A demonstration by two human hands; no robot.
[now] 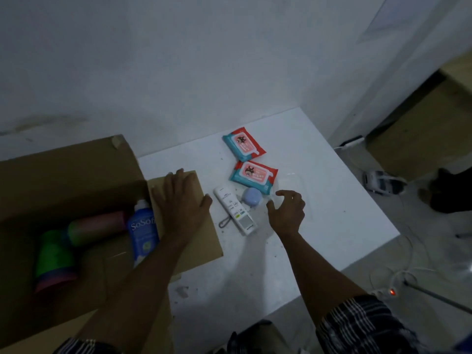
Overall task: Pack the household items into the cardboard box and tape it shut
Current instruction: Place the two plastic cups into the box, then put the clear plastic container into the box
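An open cardboard box (63, 175) stands at the left of a white table (332, 200). Inside it lie a blue bottle (143, 231), a pink-and-green tumbler (97, 228) and a green cup (55, 259). My left hand (181, 203) rests flat on the box's right flap (204, 241), fingers spread. On the table lie a white remote (235, 210), a small lilac round case (251, 196) and two red-and-teal wipe packs (244, 144) (254, 176). My right hand (287, 210) hovers open just right of the remote and the lilac case, holding nothing.
A white wall runs behind the table. On the floor at the right lie cables, a power strip with a red light (392, 292), a shoe (383, 182) and a dark object (449, 192). The table's right edge drops off near these.
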